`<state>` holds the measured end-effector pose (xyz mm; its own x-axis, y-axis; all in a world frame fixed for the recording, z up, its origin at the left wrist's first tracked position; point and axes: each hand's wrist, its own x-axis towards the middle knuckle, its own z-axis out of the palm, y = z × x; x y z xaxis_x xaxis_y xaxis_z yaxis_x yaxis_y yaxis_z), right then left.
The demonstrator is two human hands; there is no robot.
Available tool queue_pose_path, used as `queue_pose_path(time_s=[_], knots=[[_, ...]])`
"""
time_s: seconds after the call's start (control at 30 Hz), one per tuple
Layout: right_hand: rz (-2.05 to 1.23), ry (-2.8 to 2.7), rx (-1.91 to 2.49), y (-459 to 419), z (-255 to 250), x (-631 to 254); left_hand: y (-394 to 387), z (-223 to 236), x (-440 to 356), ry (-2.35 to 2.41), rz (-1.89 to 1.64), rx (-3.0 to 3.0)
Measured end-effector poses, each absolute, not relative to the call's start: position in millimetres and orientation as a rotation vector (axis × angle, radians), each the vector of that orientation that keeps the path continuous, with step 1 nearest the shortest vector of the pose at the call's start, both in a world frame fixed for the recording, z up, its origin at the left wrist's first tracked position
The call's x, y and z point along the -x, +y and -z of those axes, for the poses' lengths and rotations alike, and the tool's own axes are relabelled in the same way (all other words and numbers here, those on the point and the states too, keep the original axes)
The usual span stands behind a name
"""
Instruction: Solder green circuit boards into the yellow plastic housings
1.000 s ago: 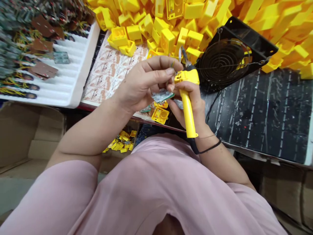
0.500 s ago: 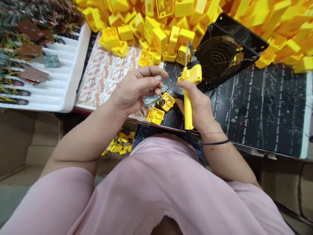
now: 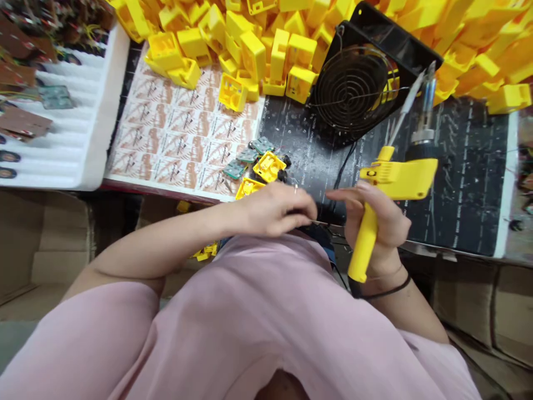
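Note:
My right hand [image 3: 385, 219] has a yellow soldering gun [image 3: 406, 179] in its grip, the handle slanting down across the palm and the metal tip pointing up and away. Its fingers reach left toward my left hand [image 3: 283, 210], which is held low at the table's front edge with fingers curled. Something thin may show at those left fingertips, but I cannot make it out. Just beyond the left hand lies an open yellow housing [image 3: 270, 166] with dark parts beside it. A second yellow housing [image 3: 249, 188] is partly hidden by that hand. Green circuit boards [image 3: 235, 168] lie next to them.
A black fan [image 3: 353, 91] stands behind the hands. Yellow housings [image 3: 254, 53] are heaped along the back. At left, a white foam tray [image 3: 94, 122] holds boards and wired round parts. Printed label sheets [image 3: 179, 136] cover the table beside a black mat [image 3: 466, 189].
My right hand has swung the soldering gun right and toward my body. My left hand has dropped from above the boards to the table's front edge. The view has shifted slightly right.

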<state>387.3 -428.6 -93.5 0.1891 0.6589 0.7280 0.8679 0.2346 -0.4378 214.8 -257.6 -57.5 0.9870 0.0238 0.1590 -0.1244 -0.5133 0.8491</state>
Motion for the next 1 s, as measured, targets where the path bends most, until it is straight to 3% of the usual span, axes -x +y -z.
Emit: queue_pose_path(time_s=[0.2,0.43,0.77,1.0], knots=[[0.003,-1.732,1.456,-418,98,-387,-280,80,-198,-0.317,-0.277,-2.589],[-0.084,-1.915,1.319,-384,108,-381,-287,73,-191,-0.275,-0.44,-2.655],[0.257,-1.889,1.445,-375,114,-376,-281,73,-179,-0.117,-0.597,-2.323],[0.494,-1.87,1.689,-392,113,-379,-272,82,-186,0.01,-0.649,-2.431]])
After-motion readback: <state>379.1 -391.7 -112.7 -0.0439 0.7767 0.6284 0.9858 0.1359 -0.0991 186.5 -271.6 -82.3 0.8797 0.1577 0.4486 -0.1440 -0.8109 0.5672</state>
